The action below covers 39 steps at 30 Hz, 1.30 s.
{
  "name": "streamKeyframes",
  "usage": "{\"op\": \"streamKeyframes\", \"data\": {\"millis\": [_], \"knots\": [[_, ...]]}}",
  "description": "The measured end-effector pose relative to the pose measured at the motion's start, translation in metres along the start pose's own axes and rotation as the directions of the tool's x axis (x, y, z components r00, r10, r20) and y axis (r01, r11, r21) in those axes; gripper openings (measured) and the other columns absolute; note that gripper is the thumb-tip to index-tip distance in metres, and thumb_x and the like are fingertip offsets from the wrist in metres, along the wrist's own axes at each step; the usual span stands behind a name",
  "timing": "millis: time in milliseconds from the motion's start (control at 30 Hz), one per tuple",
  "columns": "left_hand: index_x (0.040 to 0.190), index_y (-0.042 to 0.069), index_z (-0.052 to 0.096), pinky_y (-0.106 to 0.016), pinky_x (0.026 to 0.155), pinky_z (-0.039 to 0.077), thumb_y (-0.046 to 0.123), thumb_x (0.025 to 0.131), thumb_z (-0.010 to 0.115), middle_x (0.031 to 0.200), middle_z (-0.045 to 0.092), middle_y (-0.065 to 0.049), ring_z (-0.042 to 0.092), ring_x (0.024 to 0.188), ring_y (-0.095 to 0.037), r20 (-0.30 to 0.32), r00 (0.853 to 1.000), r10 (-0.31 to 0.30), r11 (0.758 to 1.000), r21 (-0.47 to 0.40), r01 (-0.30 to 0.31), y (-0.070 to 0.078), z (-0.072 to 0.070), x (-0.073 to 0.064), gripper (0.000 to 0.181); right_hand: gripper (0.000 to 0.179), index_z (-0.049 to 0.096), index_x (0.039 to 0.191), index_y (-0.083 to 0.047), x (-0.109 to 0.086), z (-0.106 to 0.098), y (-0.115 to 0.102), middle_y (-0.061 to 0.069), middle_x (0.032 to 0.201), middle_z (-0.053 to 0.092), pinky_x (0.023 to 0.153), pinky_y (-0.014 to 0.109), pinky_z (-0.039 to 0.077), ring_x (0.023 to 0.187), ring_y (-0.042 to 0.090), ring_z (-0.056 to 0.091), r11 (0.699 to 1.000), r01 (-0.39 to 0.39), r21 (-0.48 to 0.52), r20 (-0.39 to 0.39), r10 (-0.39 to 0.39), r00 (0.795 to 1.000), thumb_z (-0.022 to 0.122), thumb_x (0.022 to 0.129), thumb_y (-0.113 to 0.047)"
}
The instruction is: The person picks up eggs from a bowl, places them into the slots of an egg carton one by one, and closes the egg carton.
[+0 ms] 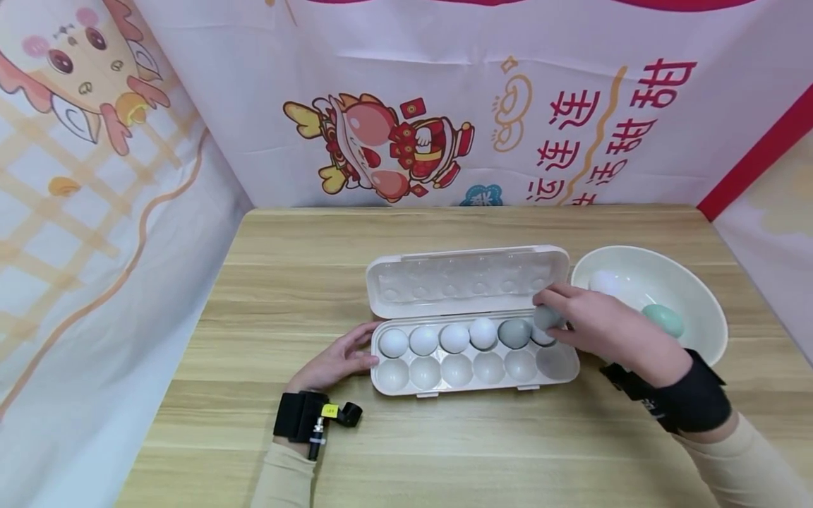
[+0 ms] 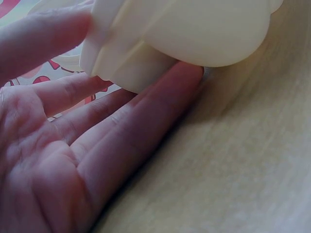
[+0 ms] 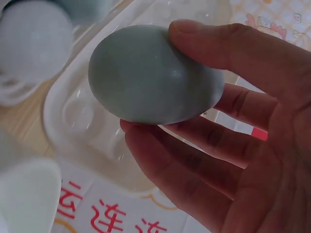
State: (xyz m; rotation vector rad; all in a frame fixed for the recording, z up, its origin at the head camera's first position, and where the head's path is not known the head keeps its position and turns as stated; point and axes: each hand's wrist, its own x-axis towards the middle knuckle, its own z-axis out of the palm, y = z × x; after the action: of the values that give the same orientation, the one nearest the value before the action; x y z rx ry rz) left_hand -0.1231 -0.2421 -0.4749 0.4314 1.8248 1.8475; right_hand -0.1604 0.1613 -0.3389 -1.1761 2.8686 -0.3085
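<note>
A cream plastic egg box (image 1: pixel 483 387) lies with its lid (image 1: pixel 466 308) folded back. Along its back row sit white eggs (image 1: pixel 423 341) and a grey-green egg (image 1: pixel 514 333); the front row shows its round hollows. My left hand (image 1: pixel 336 360) holds the box's left end, thumb at the rim and fingers reaching underneath in the left wrist view. Between thumb and fingertips, my right hand (image 1: pixel 597 324) pinches a pale blue-green egg (image 3: pixel 150 75). That egg is over the right end of the back row, partly covering a white egg (image 1: pixel 543 337) there.
A white bowl (image 1: pixel 713 317) stands right of the box, behind my right forearm, with a white egg (image 1: pixel 606 282) and a green egg (image 1: pixel 663 320) inside. Wood-grain tabletop (image 1: pixel 286 275) extends around the box. Printed cloth (image 1: pixel 406 63) hangs along the table's back and sides.
</note>
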Motion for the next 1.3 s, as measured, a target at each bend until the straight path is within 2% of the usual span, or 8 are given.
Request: {"op": "streamKeyframes", "data": {"millis": [200, 400, 667, 800, 1033, 1300], "knots": [[0.143, 0.007, 0.025, -0.027, 0.09, 0.048, 0.006, 0.09, 0.057, 0.147, 0.026, -0.026, 0.046, 0.119, -0.033, -0.013, 1.0, -0.018, 1.0, 0.012, 0.018, 0.0, 0.001, -0.002, 0.062, 0.042, 0.06, 0.105, -0.005, 0.013, 0.018, -0.014, 0.009, 0.096, 0.061, 0.06, 0.033, 0.055, 0.071, 0.017, 0.059, 0.997, 0.077, 0.02, -0.039, -0.076, 0.996, 0.079, 0.068, -0.013], [0.142, 0.006, 0.025, -0.026, 0.092, 0.046, 0.005, 0.089, 0.057, 0.146, 0.027, -0.026, 0.046, 0.119, -0.035, -0.006, 1.0, -0.008, 1.0, 0.026, 0.008, 0.0, -0.001, -0.002, 0.061, 0.042, 0.06, 0.104, -0.006, 0.024, 0.035, -0.031, 0.007, 0.096, 0.062, 0.06, 0.032, 0.054, 0.074, 0.015, 0.06, 0.986, 0.164, 0.015, -0.09, -0.162, 0.983, 0.079, 0.068, -0.015], [0.142, 0.008, 0.028, -0.026, 0.09, 0.048, 0.005, 0.088, 0.058, 0.146, 0.029, -0.026, 0.051, 0.114, -0.035, -0.014, 1.0, -0.006, 0.999, 0.038, 0.007, 0.002, -0.001, -0.002, 0.062, 0.04, 0.06, 0.105, -0.006, 0.039, 0.045, -0.058, 0.006, 0.097, 0.061, 0.065, 0.032, 0.055, 0.076, 0.014, 0.059, 0.966, 0.246, 0.083, -0.073, -0.24, 0.968, 0.078, 0.07, -0.016], [0.142, 0.01, 0.028, -0.028, 0.092, 0.046, 0.007, 0.088, 0.059, 0.146, 0.03, -0.024, 0.05, 0.115, -0.032, -0.021, 0.999, -0.023, 0.999, 0.041, 0.024, 0.001, -0.002, -0.002, 0.061, 0.04, 0.061, 0.106, -0.007, 0.047, 0.05, -0.068, 0.006, 0.098, 0.062, 0.069, 0.033, 0.055, 0.083, 0.016, 0.059, 0.956, 0.285, 0.068, -0.087, -0.279, 0.956, 0.077, 0.071, -0.017], [0.142, 0.01, 0.027, -0.032, 0.095, 0.045, 0.007, 0.089, 0.058, 0.146, 0.03, -0.023, 0.05, 0.116, -0.03, -0.014, 0.999, -0.031, 0.999, 0.038, 0.032, -0.002, -0.001, 0.0, 0.062, 0.04, 0.06, 0.107, -0.008, 0.056, 0.059, -0.083, 0.005, 0.099, 0.062, 0.072, 0.034, 0.054, 0.088, 0.018, 0.06, 0.946, 0.321, 0.047, -0.067, -0.317, 0.946, 0.075, 0.071, -0.015], [0.142, 0.012, 0.028, -0.027, 0.092, 0.046, 0.01, 0.088, 0.06, 0.145, 0.032, -0.023, 0.051, 0.115, -0.028, -0.011, 0.999, -0.043, 0.999, 0.023, 0.043, 0.001, -0.002, -0.002, 0.062, 0.037, 0.06, 0.107, -0.011, 0.07, 0.06, -0.105, 0.002, 0.098, 0.063, 0.074, 0.034, 0.053, 0.085, 0.017, 0.06, 0.929, 0.369, 0.021, -0.053, -0.368, 0.928, 0.073, 0.074, -0.02]]}}
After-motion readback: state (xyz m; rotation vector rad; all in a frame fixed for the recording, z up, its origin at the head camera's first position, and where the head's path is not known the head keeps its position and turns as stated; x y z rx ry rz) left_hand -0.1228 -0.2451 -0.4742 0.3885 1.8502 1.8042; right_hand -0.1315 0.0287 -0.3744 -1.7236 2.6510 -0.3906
